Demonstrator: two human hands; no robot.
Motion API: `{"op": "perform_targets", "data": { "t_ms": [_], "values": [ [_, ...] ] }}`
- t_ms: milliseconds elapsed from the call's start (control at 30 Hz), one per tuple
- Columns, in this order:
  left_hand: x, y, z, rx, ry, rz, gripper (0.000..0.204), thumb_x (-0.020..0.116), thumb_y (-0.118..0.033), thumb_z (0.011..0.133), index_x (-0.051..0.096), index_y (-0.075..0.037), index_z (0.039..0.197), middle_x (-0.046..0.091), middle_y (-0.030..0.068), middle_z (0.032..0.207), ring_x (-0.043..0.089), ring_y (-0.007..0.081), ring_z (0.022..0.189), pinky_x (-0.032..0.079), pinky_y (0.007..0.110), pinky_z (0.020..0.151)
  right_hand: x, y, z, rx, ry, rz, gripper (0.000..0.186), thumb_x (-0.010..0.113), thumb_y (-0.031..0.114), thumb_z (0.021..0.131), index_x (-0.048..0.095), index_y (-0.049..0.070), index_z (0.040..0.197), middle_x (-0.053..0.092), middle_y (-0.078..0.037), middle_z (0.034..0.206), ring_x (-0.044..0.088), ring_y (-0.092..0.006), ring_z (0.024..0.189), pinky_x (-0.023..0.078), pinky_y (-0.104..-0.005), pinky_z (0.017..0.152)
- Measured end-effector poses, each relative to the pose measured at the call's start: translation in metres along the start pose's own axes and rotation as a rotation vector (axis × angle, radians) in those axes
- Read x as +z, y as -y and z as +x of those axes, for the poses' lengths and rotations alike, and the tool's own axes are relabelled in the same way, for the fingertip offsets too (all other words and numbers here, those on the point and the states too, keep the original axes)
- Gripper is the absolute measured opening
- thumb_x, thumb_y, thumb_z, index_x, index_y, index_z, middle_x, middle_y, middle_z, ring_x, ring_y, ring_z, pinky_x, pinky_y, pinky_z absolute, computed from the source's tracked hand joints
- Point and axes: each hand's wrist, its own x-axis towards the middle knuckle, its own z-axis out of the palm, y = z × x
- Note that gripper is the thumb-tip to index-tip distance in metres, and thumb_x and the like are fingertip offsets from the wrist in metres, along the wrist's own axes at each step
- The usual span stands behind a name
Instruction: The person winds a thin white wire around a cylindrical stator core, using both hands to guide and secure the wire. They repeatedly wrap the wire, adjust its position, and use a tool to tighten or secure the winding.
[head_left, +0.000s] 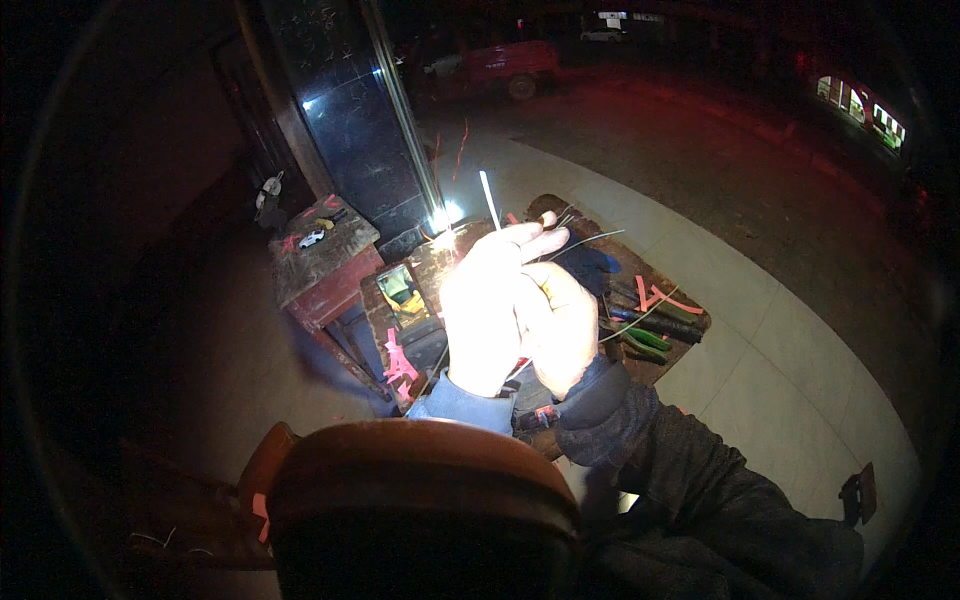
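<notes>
Harsh light bleaches my left hand (485,305), which is raised over the small worktable (665,372) with its fingers reaching to the right. Thin wires (598,236) fan out past its fingertips, and it seems closed on them. Behind the knuckles a narrow white strip (489,200) stands up; its lower end is hidden. My right hand (562,325) is pressed against the left palm with curled fingers; what they pinch is hidden. Another thin wire (650,312) runs out beside it. Left of the hands, a phone (401,296) with a lit screen lies on the table.
Green-handled pliers (645,340), dark tools and pink-red strips (400,362) lie about the tabletop. A worn wooden stand (325,250) is at left, beside a dark glossy panel (350,120). A dark rounded thing with a brown rim (420,435) blocks the near middle. A red vehicle (490,65) stands far off.
</notes>
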Motion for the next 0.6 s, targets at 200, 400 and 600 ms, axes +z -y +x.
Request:
{"op": "perform_targets", "data": {
  "t_ms": [200,400,600],
  "values": [
    [-0.001,-0.002,-0.004,-0.123,-0.035,-0.297,0.029,0.054,-0.019,0.108,0.068,0.004,0.120,0.064,0.0196,0.143,0.064,0.0264,0.128,0.053,0.036,0.105,-0.002,0.013,0.015,0.116,0.117,0.399,0.016,0.056,0.012,0.109,0.065,-0.001,0.104,0.055,0.002,0.073,0.049,-0.0030,0.061,0.038,-0.0230,0.052],
    [-0.003,-0.012,0.002,-0.126,-0.128,-0.002,0.024,0.056,-0.016,0.107,0.069,0.003,0.114,0.074,0.0181,0.124,0.071,0.0162,0.091,0.054,0.026,0.071,-0.010,0.016,0.005,0.120,0.216,0.133,0.017,0.057,0.015,0.109,0.064,0.000,0.106,0.062,-0.002,0.075,0.053,-0.0081,0.059,0.043,-0.0250,0.053],
    [-0.003,-0.005,-0.003,-0.156,-0.073,-0.049,0.025,0.055,-0.018,0.107,0.070,0.002,0.114,0.077,0.0157,0.118,0.053,0.0053,0.055,0.042,0.020,0.046,-0.020,0.005,-0.002,0.186,0.199,0.158,0.018,0.054,0.015,0.110,0.064,0.001,0.104,0.064,-0.003,0.075,0.055,-0.0076,0.057,0.046,-0.0229,0.051]
  ]
}}
